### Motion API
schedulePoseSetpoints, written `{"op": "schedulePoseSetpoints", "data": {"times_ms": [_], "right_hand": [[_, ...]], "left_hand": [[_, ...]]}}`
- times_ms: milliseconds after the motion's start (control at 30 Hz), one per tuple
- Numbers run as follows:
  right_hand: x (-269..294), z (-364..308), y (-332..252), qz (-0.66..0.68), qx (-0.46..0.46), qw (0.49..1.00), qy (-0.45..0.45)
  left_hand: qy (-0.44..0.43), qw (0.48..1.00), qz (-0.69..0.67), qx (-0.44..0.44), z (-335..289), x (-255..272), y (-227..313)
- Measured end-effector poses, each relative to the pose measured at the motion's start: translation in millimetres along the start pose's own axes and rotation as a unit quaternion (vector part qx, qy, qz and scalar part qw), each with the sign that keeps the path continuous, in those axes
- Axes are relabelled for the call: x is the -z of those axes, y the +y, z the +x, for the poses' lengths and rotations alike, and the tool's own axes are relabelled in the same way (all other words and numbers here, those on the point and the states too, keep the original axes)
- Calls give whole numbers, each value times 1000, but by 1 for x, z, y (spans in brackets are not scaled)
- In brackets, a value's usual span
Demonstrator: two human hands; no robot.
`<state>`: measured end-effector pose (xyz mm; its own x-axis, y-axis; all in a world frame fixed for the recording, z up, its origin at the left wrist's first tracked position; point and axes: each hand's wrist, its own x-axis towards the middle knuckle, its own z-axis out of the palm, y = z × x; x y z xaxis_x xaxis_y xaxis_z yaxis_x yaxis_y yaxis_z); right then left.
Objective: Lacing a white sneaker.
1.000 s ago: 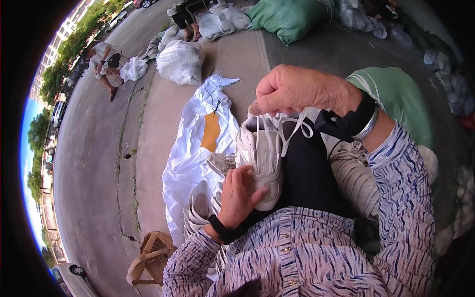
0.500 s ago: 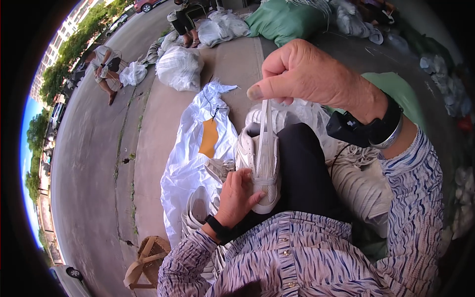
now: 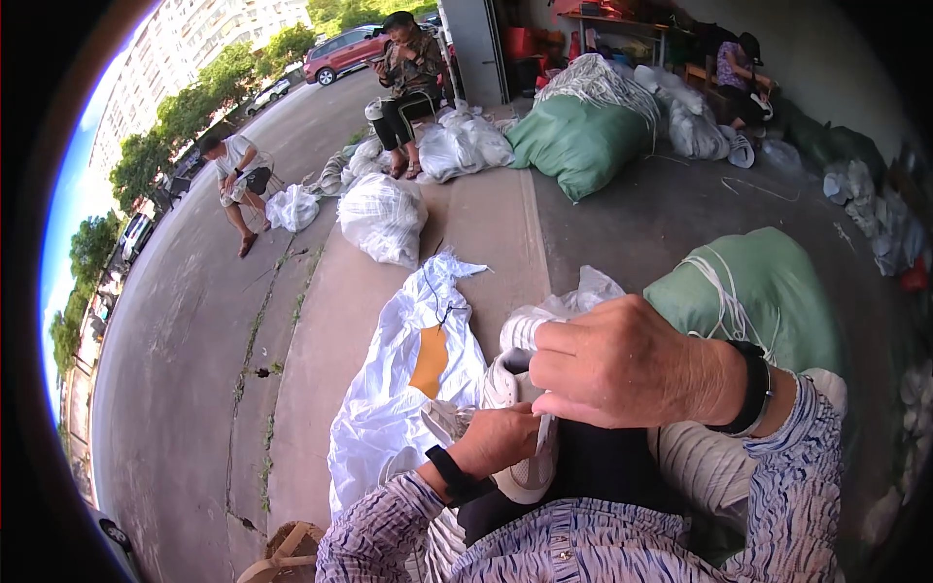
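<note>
Working the lace point(image 3: 543, 434) on the shoe point(image 3: 529, 477), our right hand point(image 3: 622, 364) seems to pinch it; whether our left hand point(image 3: 493, 442) grips, we cannot tell. Next, it likely needs even tension.

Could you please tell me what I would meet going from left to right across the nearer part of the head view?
By their middles: woven item, white sheet, left hand, right hand, nearer green bag.
</note>
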<state>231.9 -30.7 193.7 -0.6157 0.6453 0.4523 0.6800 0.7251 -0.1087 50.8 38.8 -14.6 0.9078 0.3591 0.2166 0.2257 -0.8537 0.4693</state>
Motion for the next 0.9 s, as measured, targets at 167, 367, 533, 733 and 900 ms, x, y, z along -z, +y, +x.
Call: {"op": "schedulePoseSetpoints", "data": {"times_ms": [167,367,533,733,900], "right_hand": [[1,-2,-4,26,-1,999,-26],[6,-26,-1,47,-98,993,-51],[11,-94,29,307,-406,858,70],[-15,-258,88,513,-607,591,137],[-5,-451,98,138,-816,537,162]], "left_hand": [[4,997,-82,-2,-16,-4,-6],[-22,825,-527,203,-40,17,-15],[212,629,-715,222,-64,57,-34],[398,471,-744,257,-148,108,-152],[515,512,-353,590,-345,160,-282]]}}
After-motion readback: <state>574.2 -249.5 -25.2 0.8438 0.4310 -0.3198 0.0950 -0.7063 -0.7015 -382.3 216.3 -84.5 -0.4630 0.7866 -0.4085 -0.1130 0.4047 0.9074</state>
